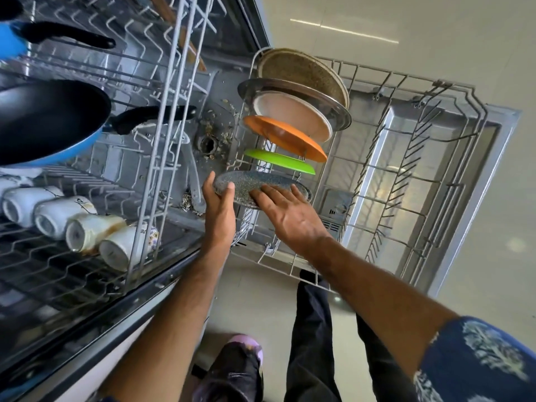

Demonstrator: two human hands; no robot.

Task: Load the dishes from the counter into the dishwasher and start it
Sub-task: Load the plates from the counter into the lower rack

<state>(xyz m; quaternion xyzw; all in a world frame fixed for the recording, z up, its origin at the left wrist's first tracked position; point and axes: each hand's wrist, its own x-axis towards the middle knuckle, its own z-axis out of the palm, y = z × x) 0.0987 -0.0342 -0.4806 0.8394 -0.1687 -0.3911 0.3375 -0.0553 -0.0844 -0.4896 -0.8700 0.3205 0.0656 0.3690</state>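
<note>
A person is looking down from above into an open dishwasher with both racks pulled out. Both bare hands are reaching to a speckled grey plate [255, 188] standing on edge in the lower rack [412, 181]. The left hand [219, 204] is gripping the plate's left edge, thumb pressing on the front face and fingers wrapping behind. The right hand [285, 208] is lying open with fingers spread, its fingertips touching the plate's right part without closing round it.

The grey plate is sitting at the near end of a row of dishes slotted upright in the lower rack. Just behind it a green plate [280, 161] is standing, then an orange plate [285, 137], then a white plate [293, 114], then a steel plate [322, 97], and at the far end a brown speckled plate [301, 72]. The rest of the lower rack to the right is holding no dishes.

On the left, the upper rack [162, 117] is holding a blue frying pan [49, 123] with a black handle and a row of white mugs [78, 224] lying on their sides, some stained brown. Food scraps are lying on the dishwasher floor [216, 117] between the racks. The person's dark trousers [314, 329] are showing at the bottom, with a patterned blue sleeve [478, 358] at the lower right.
</note>
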